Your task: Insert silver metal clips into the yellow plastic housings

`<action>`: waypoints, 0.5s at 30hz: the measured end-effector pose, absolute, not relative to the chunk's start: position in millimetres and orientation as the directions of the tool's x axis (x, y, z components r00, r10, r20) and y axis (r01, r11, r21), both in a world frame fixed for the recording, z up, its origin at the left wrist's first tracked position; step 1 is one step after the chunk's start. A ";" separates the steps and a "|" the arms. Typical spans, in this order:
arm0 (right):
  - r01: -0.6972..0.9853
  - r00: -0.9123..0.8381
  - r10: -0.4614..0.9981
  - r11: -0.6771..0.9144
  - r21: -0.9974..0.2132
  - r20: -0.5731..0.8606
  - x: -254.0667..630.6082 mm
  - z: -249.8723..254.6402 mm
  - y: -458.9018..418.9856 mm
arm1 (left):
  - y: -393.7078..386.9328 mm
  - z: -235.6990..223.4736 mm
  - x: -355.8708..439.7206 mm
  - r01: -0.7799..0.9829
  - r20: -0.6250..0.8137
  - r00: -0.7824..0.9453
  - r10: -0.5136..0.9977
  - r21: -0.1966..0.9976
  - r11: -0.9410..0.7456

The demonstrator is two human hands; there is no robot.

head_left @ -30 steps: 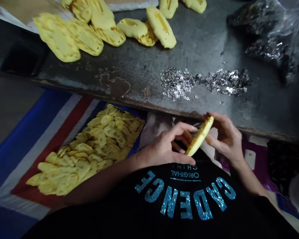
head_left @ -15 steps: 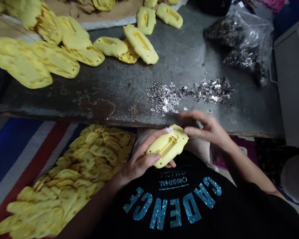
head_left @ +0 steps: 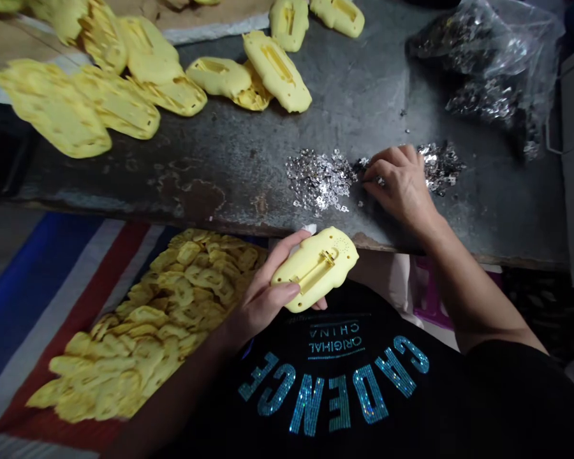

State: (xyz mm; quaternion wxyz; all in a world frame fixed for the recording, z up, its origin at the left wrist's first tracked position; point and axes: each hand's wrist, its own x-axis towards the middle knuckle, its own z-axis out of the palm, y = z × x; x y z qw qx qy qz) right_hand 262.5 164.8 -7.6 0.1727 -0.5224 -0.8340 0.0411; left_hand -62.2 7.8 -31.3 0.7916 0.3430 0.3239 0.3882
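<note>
My left hand [head_left: 272, 284] is closed around a yellow plastic shell [head_left: 323, 268] with a long slot, screw holes and a speaker grille of tiny holes. A small metal piece [head_left: 326, 257] sits at the upper end of its slot. A white wrap covers one fingertip of this hand. At the pile of small metal clips [head_left: 323, 178] on the bench, my right hand [head_left: 397, 182] reaches down with its fingers pinched together. Whatever lies between those fingertips is too small to make out. Part of the pile is hidden behind this hand.
Several yellow shells [head_left: 277, 70] lie along the back and left of the dark metal bench [head_left: 239, 159]. A clear bag of metal clips [head_left: 488, 57] stands at the back right. Below the bench edge, a striped sack [head_left: 100, 255] holds a heap of yellow shells [head_left: 162, 331].
My right hand has moved from beside the yellow shell up and forward to the metal clips. My left hand still holds the shell, with little movement.
</note>
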 end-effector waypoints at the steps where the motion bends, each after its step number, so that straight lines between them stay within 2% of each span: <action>1: 0.850 -0.404 0.884 0.457 -0.261 0.235 266.5 -3.3 153.9 | 7.4 -30.9 -61.7 -0.392 -0.248 0.490 0.836 0.793 0.465; 8: 0.883 -0.359 0.917 0.394 -0.254 0.172 286.3 -0.2 78.1 | 9.9 -26.0 -47.9 -0.364 -0.245 0.537 0.808 0.796 0.483; 15: 0.831 -0.274 0.928 0.360 -0.425 0.251 290.2 -22.0 72.8 | 10.4 -27.4 -34.7 -0.355 -0.217 0.517 0.828 0.825 0.439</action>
